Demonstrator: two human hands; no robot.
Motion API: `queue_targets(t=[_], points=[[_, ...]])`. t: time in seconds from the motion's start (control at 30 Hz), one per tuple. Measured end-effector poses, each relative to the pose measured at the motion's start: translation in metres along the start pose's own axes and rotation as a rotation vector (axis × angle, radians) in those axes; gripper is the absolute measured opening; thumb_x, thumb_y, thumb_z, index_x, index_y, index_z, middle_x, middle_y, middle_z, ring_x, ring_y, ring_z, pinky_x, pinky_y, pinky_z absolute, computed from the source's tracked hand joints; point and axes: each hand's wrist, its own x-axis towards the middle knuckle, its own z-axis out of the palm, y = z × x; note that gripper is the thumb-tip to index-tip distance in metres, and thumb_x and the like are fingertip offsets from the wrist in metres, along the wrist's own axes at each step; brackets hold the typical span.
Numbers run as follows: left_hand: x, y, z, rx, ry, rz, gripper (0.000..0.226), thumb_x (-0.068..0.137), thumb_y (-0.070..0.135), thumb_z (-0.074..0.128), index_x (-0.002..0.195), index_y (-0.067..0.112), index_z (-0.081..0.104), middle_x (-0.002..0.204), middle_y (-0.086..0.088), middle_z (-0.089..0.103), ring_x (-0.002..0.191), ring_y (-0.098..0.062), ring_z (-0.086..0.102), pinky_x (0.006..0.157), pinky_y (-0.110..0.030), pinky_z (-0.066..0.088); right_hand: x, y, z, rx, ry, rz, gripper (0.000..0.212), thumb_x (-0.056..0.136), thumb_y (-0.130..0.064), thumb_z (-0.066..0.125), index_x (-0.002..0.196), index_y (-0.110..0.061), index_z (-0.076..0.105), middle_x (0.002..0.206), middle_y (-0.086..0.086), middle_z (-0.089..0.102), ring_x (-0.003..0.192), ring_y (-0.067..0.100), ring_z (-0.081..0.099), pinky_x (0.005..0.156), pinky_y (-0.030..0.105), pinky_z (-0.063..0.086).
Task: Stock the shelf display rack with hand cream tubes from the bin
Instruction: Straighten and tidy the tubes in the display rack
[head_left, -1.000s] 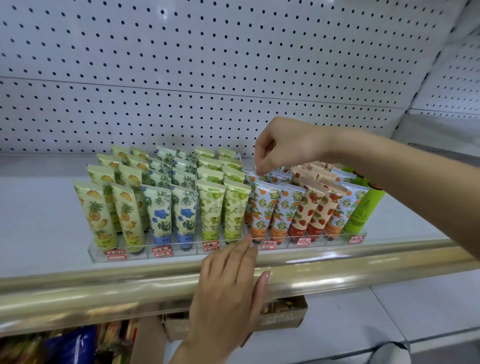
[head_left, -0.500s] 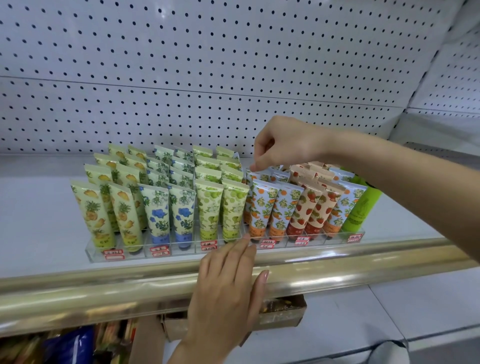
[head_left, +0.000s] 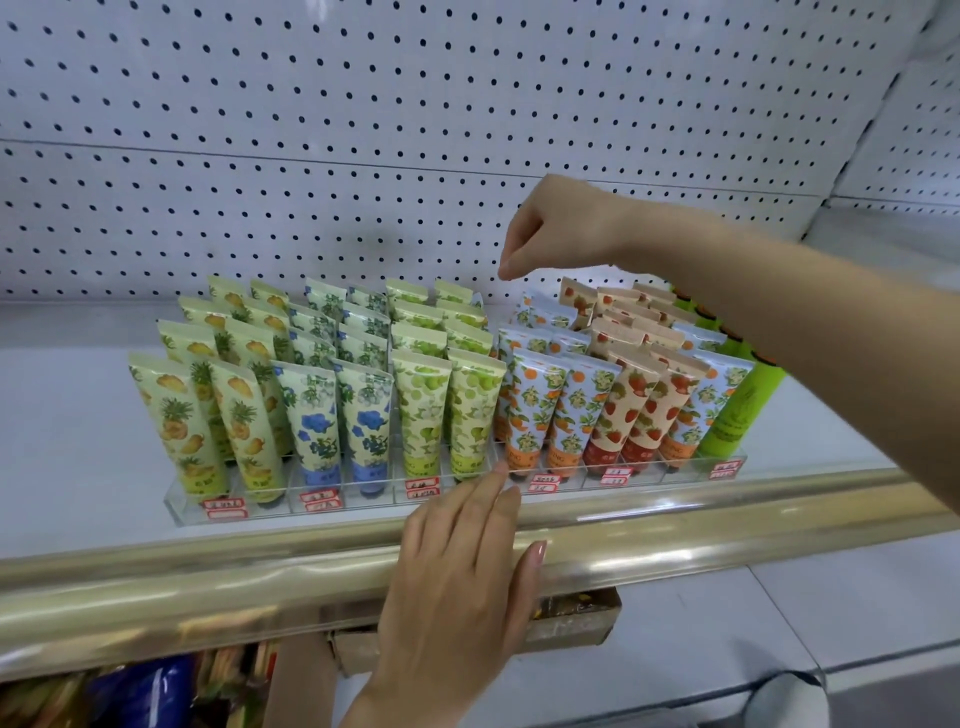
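While the right hand (head_left: 550, 228) hangs curled, empty, above tubes (head_left: 421, 405),
the flat left hand (head_left: 462, 577) touches the rack (head_left: 363, 501) edge.

Clear plastic rack (head_left: 363, 506) (glossy brass-toned rail (head_left: 675, 551))

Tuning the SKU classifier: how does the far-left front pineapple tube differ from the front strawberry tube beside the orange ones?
Print: pineapple tube is pale yellow-green with pineapples; strawberry tube is peach with red strawberries. Bottom band: pineapple tube's is yellow-green, strawberry tube's red. Lean: pineapple tube's top tilts left, strawberry tube's right. Both stand crimped end up in the clear rack's front row.
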Motion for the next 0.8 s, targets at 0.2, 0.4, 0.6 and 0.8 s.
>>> queue_targets(t=[0.2, 0.4, 0.6, 0.8], points=[[-0.001, -0.002, 0.001, 0.000, 0.025, 0.019, 0.037, 0.102, 0.037, 0.031, 0.117, 0.011, 0.051, 0.121, -0.010, 0.067, 0.109, -0.022, 0.051, 0.092, -0.035, 0.040, 0.017, 0.006, 0.013, 0.003, -0.042, 0.015, 0.017, 0.082, -0.021, 0.072, 0.086, -0.005, 0.074, 0.066, -0.003, 0.058, 0.053, 0.001, 0.047, 0.047, 0.012, 0.035], [-0.001, -0.003, 0.003, 0.026, 0.046, 0.024, 0.036, 0.100, 0.038, 0.036, 0.117, 0.011, 0.052, 0.120, -0.009, 0.068, 0.109, -0.021, 0.052, 0.092, -0.035, 0.041, 0.026, 0.005, 0.020, 0.050, -0.049, 0.000, 0.018, 0.081, -0.024, 0.073, 0.081, -0.006, 0.073, 0.087, 0.007, 0.068, 0.079, 0.012, 0.057, 0.062, 0.016, 0.043], [0.000, -0.002, 0.003, 0.035, 0.049, 0.015, 0.035, 0.100, 0.039, 0.036, 0.116, 0.012, 0.052, 0.119, -0.008, 0.068, 0.108, -0.021, 0.052, 0.091, -0.034, 0.039, 0.027, -0.004, 0.023, 0.007, -0.078, 0.004, 0.017, 0.081, -0.016, 0.071, 0.085, 0.000, 0.073, 0.075, 0.004, 0.061, 0.062, 0.006, 0.049, 0.055, 0.016, 0.039], [-0.001, -0.002, 0.003, 0.034, 0.049, 0.016, 0.035, 0.099, 0.039, 0.037, 0.116, 0.012, 0.052, 0.119, -0.008, 0.068, 0.108, -0.021, 0.052, 0.091, -0.034, 0.039, 0.022, -0.005, 0.018, -0.043, -0.076, 0.027, 0.020, 0.079, -0.016, 0.071, 0.080, 0.004, 0.068, 0.072, 0.007, 0.053, 0.067, 0.017, 0.045, 0.054, 0.023, 0.035]])
